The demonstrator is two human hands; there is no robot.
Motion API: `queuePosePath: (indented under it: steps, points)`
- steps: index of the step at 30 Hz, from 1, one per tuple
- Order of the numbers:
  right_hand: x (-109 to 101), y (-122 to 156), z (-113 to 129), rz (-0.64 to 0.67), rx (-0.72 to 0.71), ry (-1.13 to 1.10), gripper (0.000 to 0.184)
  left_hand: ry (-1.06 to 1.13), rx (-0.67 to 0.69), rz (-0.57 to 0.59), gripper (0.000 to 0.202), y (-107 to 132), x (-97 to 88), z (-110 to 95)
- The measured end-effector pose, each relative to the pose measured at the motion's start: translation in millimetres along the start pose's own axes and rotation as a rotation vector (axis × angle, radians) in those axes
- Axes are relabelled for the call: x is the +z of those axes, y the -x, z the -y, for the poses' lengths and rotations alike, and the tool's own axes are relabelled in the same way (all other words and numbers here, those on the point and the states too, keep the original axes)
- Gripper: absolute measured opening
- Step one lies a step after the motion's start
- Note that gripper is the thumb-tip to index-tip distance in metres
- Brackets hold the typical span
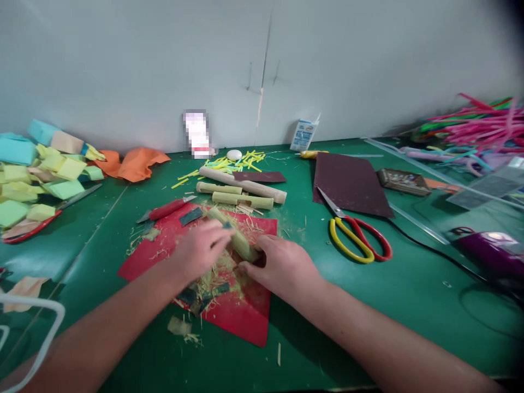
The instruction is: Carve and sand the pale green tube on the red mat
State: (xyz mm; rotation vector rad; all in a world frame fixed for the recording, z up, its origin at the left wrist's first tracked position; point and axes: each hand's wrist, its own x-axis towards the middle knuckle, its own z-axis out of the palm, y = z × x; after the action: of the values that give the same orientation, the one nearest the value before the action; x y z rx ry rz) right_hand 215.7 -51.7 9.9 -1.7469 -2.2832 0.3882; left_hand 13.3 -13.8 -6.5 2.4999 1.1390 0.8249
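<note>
A short length of pale green bamboo (242, 244) is held at a slant over a red sheet (251, 319). My right hand (286, 267) is closed around its near end, thumb and fingers on either side. Against its upper part, my left hand (204, 245) pinches a small grey piece of what looks like sandpaper (229, 226), partly hidden by the fingers. Fine bamboo shavings (210, 278) and dark sandpaper scraps (191, 216) litter the red sheet. Just beyond it lie two notched bamboo pieces (262, 202) and a longer pale stick (270, 191). A red-handled knife (167, 209) rests at the sheet's left corner.
Yellow-and-red-handled scissors (352, 237) lie to the right, their tip on a dark brown sandpaper sheet (352, 183). Farther right are a purple device (491, 248) and pink pipe cleaners (483, 128). Folded paper pieces (67, 166) crowd the left. A phone (196, 131) leans against the wall.
</note>
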Motion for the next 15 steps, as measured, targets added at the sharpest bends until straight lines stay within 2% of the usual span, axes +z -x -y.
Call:
queuePosePath:
  steps: [2, 3, 7, 8, 12, 15]
  points:
    - [0.8, 0.1, -0.3, -0.011, -0.02, -0.016, 0.022, 0.046, 0.07, 0.1, 0.027, 2.6, 3.3, -7.2]
    - [1.1, 0.2, -0.5, -0.019, -0.023, -0.018, 0.022, 0.053, 0.084, 0.109, 0.027, 2.7, 4.1, -8.5]
    - [0.5, -0.2, -0.7, -0.015, 0.009, 0.002, 0.03, -0.029, -0.023, -0.086, 0.022, -2.2, 2.0, -0.8]
    - [0.2, -0.4, -0.7, -0.006, 0.012, 0.001, 0.03, -0.038, -0.037, -0.096, 0.022, -2.9, 1.7, 0.6]
    - [0.6, -0.8, -1.2, 0.004, -0.004, -0.024, 0.026, 0.003, 0.05, 0.041, 0.026, -1.4, 2.5, -0.8]
    - [1.7, -0.7, -1.9, -0.011, 0.005, -0.021, 0.03, -0.032, -0.01, -0.064, 0.023, -3.5, 0.5, 1.1]
